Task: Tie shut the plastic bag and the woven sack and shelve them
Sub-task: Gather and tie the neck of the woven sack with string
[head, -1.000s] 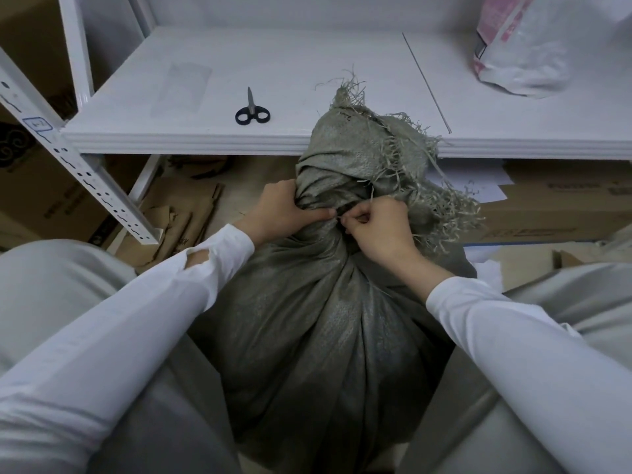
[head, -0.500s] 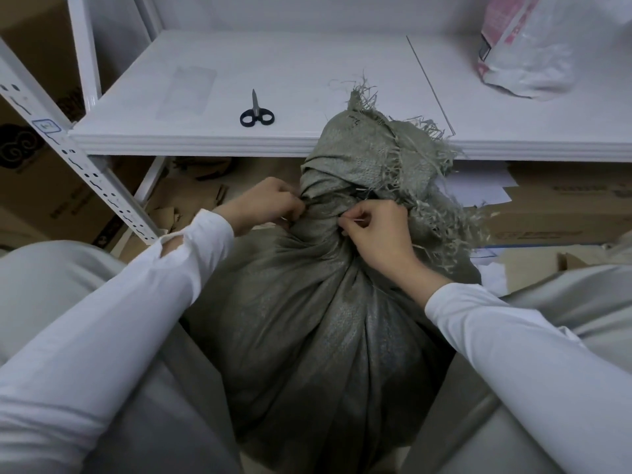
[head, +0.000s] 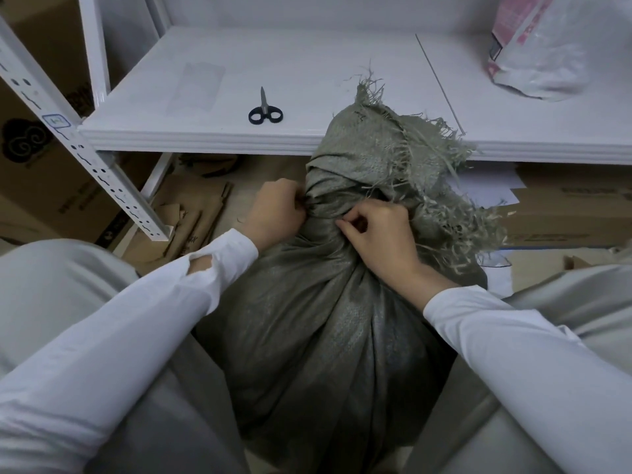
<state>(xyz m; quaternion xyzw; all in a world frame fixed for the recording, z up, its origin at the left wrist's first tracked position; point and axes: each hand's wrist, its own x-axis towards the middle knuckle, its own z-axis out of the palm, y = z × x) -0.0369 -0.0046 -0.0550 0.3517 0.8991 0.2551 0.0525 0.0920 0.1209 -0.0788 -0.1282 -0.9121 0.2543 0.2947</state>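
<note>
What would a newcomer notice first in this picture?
The grey-green woven sack fills the middle, between the person's knees, its frayed mouth bunched above a neck that the left hand and right hand grip. Behind it, black-handled scissors lie on the white shelf, a plastic bag at its right end.

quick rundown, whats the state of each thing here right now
woven sack: upright between the person's legs, neck bunched, frayed top flopped over, not shelved
left hand: grips the sack's neck
right hand: pinches the neck fabric
scissors: blades shut, flat on the shelf
plastic bag: on the shelf, top out of frame, tied or not unclear
</note>
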